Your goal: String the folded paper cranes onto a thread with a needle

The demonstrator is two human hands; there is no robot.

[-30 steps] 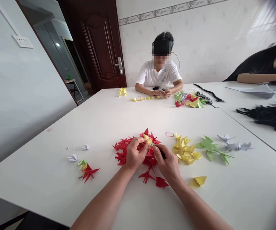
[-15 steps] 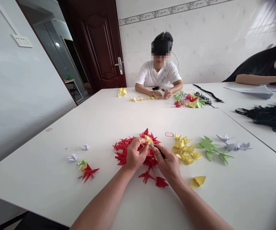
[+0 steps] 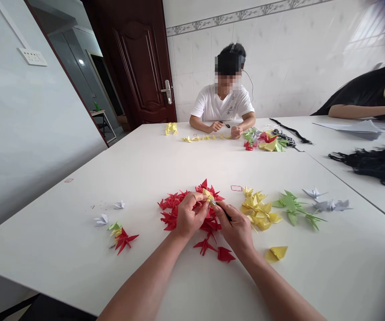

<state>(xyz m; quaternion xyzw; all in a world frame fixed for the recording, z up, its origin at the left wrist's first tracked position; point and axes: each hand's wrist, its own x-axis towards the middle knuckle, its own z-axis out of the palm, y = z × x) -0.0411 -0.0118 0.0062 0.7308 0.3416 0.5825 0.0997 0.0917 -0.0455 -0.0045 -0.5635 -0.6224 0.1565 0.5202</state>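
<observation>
My left hand [image 3: 190, 215] pinches a small yellow folded-paper crane [image 3: 207, 193] above a heap of red paper cranes [image 3: 169, 219]. From the right, my right hand [image 3: 236, 226] grips a small tool with a silver tip [image 3: 213, 202] and a dark handle, its tip close against the yellow crane. My fingers hide much of the tool, so its exact kind does not show. Two loose red pieces, one of them a red crane [image 3: 206, 246], lie just below the heap. Yellow cranes [image 3: 261, 211] are piled right of my right hand.
Green cranes [image 3: 291, 203] and grey-white cranes [image 3: 333, 205] lie farther right, near a single yellow piece [image 3: 276, 253]. At left sit mixed cranes [image 3: 124, 240] and paper scraps. Across the white table [image 3: 139, 156], a person in a white shirt [image 3: 224, 104] sits; black cords [image 3: 376, 164] lie at right.
My two hands stay at the yellow crane, with the tool's silver tip turned slightly. Across the table, the person's hand on the left side of the picture has lifted off the row of yellow cranes.
</observation>
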